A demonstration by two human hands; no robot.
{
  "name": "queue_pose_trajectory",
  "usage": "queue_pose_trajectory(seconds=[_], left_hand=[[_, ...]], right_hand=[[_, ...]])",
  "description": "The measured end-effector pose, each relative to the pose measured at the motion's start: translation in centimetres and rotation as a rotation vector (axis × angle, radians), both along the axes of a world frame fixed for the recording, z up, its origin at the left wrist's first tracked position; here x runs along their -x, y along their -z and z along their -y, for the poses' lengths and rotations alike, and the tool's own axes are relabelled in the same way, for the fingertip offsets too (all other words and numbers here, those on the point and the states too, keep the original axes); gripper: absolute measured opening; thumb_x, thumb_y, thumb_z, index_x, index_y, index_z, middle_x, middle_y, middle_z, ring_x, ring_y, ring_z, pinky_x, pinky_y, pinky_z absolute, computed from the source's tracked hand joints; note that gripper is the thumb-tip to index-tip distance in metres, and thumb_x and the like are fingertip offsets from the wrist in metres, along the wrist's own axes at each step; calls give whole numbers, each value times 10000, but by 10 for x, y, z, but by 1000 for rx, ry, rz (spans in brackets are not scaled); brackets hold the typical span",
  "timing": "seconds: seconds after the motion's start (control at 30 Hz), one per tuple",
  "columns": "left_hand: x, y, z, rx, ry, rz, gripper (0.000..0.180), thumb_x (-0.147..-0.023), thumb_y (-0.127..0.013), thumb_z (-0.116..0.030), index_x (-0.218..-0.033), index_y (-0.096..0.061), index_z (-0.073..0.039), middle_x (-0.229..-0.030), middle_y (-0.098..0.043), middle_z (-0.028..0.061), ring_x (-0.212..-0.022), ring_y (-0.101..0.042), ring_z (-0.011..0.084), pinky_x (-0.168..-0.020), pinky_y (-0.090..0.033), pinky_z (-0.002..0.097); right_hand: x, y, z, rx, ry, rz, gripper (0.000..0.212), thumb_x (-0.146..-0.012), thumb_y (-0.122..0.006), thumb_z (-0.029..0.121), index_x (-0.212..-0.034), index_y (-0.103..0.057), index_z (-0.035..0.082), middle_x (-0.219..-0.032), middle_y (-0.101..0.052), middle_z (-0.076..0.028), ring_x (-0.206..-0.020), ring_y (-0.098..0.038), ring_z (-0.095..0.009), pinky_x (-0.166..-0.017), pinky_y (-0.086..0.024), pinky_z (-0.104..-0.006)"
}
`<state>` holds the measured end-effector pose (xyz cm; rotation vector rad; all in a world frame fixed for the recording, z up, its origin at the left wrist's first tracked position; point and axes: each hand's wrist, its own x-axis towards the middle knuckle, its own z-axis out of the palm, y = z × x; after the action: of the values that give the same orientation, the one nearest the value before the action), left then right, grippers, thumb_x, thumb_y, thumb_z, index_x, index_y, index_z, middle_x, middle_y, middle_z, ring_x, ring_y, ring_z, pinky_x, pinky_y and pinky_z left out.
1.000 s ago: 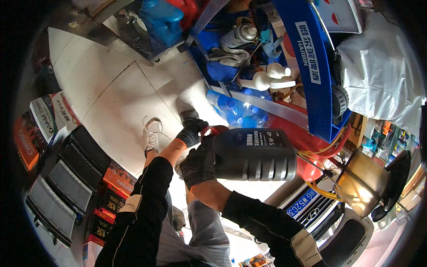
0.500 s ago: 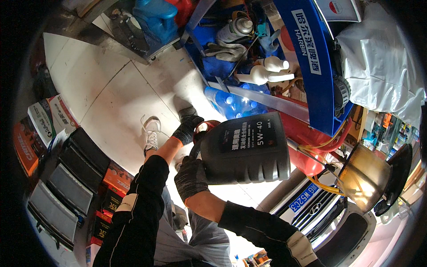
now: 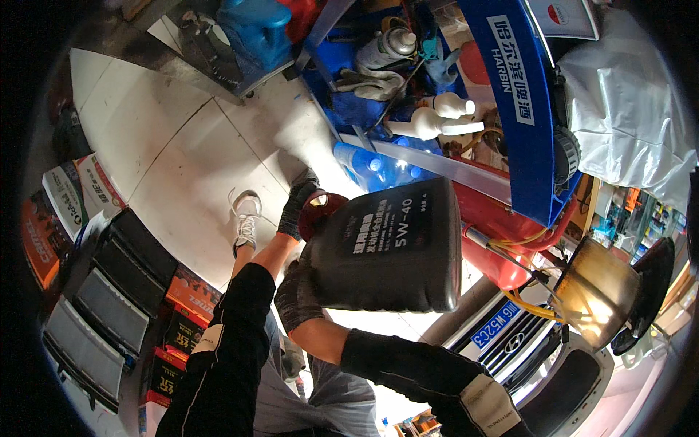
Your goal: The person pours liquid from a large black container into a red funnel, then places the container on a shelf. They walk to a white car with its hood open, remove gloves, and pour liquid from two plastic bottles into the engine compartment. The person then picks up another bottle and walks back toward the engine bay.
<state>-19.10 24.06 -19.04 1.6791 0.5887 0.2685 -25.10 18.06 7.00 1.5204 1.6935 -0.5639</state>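
A black engine oil jug (image 3: 393, 251) is tipped on its side in front of me, its neck end to the left and its base to the right. My right hand (image 3: 297, 295), in a dark knit glove, is wrapped round the jug's lower left part; its fingertips are hidden. At the neck end my left hand (image 3: 293, 207), gloved alike, grips a round, dark red, funnel-like piece (image 3: 320, 211). The jug's mouth is hidden, so I cannot tell whether oil is flowing.
A blue cart (image 3: 520, 109) with spray bottles (image 3: 433, 120) and gloves stands ahead, beside a red tank (image 3: 499, 255). Blue bottles (image 3: 378, 164) lie under it. Battery boxes (image 3: 193, 295) and dark panels (image 3: 120, 309) line the left. A car front (image 3: 510, 346) is at right.
The jug has shifted left and slightly down, with its base turned more toward me. Both hands have moved left with it, and more of the dark red piece shows.
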Motion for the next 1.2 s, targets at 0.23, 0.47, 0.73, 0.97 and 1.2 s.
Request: queue_pose_trajectory(seconds=[0.23, 0.47, 0.73, 0.97, 1.2], left_hand=[[21, -28, -10, 34, -25, -13, 417, -852, -654, -194, -1248, -590, -80, -1249, -591, 145, -1211, -528, 325, -1049, -413, 408], [14, -53, -27, 39, -91, -41, 413, -858, -641, -188, -1254, -593, -82, -1234, -603, 159, -1170, -550, 336, -1022, -427, 415], [-42, -77, -55, -111, -143, 71, 409, -866, -627, -182, -1262, -596, -84, -1217, -616, 174, -1123, -575, 349, -992, -443, 424], [0, -14, -19, -326, -191, -385, 475, -901, -582, -234, -1363, -538, -132, -1323, -584, 146, -1173, -562, 367, -1020, -449, 419], [22, 61, 20, -98, -157, -622, 489, -919, -569, -244, -1390, -512, -125, -1341, -577, 142, -1190, -560, 363, -1028, -451, 421]], right_hand=[[13, -17, -41, 177, 14, -150, 247, -881, -607, 87, -1078, -725, -4, -1107, -693, -187, -1042, -635, -373, -968, -437, -613], [-91, -68, -60, 351, 280, -729, 265, -925, -564, 114, -1120, -687, -16, -1147, -674, -178, -1071, -629, -332, -983, -441, -546], [-158, -97, -70, 445, 404, -911, 292, -975, -514, 145, -1168, -644, -31, -1194, -652, -166, -1104, -622, -285, -1000, -447, -468], [-135, -105, -51, 672, 476, -1017, 319, -1019, -471, 173, -1210, -606, -43, -1234, -633, -157, -1133, -616, -244, -1015, -452, -401], [-126, -90, -35, 761, 554, -1106, 348, -1063, -427, 200, -1253, -569, -56, -1275, -614, -147, -1162, -611, -203, -1030, -456, -333]])
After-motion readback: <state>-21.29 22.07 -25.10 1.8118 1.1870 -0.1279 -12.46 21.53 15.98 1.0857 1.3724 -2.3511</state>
